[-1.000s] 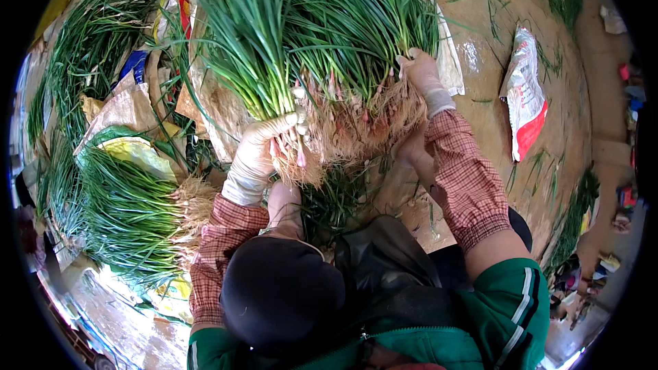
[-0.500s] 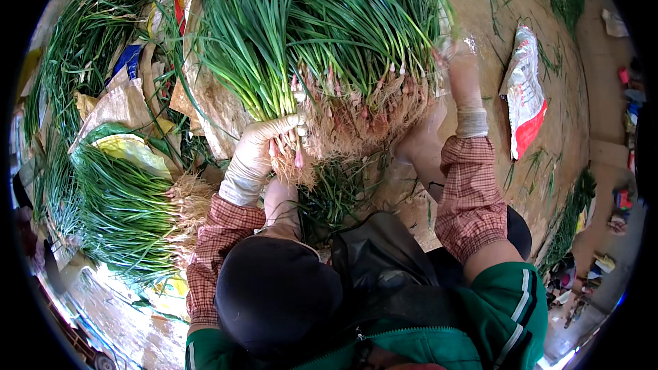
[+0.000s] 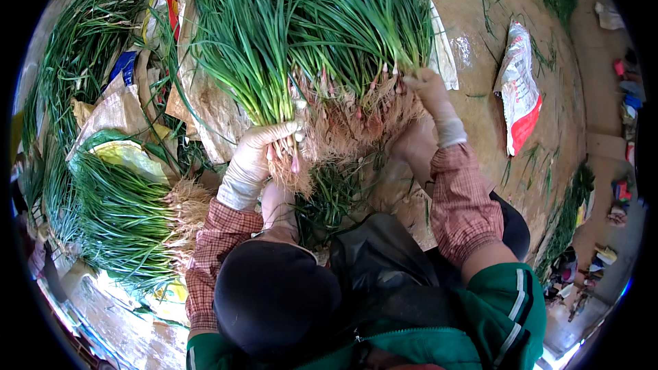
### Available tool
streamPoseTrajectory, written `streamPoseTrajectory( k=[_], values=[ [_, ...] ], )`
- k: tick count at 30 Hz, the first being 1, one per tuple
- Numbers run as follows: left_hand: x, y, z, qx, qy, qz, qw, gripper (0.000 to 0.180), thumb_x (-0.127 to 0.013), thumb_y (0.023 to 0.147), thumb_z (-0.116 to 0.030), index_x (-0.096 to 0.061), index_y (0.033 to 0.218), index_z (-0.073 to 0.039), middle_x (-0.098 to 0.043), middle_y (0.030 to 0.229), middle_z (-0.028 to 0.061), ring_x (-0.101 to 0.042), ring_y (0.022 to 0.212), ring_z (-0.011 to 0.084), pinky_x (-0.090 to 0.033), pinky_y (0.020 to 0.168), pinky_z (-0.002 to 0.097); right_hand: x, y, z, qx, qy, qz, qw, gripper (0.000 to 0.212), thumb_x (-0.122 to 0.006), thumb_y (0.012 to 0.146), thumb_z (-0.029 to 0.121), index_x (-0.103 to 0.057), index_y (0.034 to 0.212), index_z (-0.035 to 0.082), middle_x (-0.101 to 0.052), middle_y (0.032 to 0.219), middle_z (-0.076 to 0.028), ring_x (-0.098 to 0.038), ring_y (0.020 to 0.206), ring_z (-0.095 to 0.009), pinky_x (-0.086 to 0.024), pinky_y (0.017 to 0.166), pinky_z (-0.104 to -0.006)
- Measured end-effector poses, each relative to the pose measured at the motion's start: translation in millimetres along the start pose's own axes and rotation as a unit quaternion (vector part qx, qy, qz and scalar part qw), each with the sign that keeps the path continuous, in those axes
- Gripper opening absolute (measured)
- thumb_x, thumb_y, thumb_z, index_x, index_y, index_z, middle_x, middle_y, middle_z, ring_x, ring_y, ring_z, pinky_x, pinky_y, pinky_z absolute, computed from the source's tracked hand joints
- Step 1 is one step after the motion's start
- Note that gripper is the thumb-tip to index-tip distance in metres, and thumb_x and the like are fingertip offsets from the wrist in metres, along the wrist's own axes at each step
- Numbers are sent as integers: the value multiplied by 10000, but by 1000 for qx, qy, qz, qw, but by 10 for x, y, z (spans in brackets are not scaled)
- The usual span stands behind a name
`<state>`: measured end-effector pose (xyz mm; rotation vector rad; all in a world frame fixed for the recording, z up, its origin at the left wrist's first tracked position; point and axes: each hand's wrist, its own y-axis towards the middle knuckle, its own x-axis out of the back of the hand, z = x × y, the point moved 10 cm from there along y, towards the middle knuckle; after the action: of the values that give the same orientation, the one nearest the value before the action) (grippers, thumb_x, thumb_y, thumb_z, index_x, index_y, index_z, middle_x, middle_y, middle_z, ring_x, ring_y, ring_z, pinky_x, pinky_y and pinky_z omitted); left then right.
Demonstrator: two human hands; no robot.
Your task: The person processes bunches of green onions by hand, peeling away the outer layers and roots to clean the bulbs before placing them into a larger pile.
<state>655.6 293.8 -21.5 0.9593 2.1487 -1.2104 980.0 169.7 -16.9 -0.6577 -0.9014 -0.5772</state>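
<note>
You gripped the bunch of green onions [image 3: 308, 48] at its roots (leaves pointing away), left hand [image 3: 257, 157] clenched underneath, right hand [image 3: 428, 96] steadying its side.

A big bunch of green onions [image 3: 308, 41] lies at twelve o'clock on the ground. Long green leaves point up. Pale, hairy roots [image 3: 343, 123] point down to six o'clock.

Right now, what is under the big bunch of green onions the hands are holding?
Under the green onions lies crumpled brown paper and tan ground. Left hand and right hand grip the roots; whatever lies beneath the middle is covered.
</note>
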Motion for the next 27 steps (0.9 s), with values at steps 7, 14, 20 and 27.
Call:
streamPoseTrajectory(
  k=[7,14,20,27],
  values=[
    [-138,51,70,25,0,15,1000,285,-643,824,-81,-579,1060,66,-641,805,138,-632,611,253,-503,390,349,377,347,-244,69,-32,-134,988,291,-564,889,256,-604,1053,19,-641,886,-182,-621,794,-288,-493,728,-375],
    [-32,-81,-7,27,8,3,1000,312,-639,833,-86,-574,1115,28,-640,801,103,-620,622,201,-508,432,332,367,274,-1,72,163,-83,981,250,-560,891,208,-633,1081,63,-655,897,-158,-619,785,-202,-488,721,-314],
    [-133,38,99,30,0,26,999,317,-645,830,-87,-576,1119,24,-642,802,102,-620,634,182,-515,442,327,97,598,-541,20,-151,-40,987,332,-616,862,280,-624,1078,27,-664,834,-146,-630,805,-199,-497,747,-324],
    [-77,23,46,24,11,20,999,295,-659,815,-93,-600,1066,50,-652,832,130,-639,657,218,-526,486,322,137,230,203,12,13,-60,998,341,-592,891,318,-633,1091,45,-660,845,-114,-628,753,-215,-504,683,-320]
  ],
)
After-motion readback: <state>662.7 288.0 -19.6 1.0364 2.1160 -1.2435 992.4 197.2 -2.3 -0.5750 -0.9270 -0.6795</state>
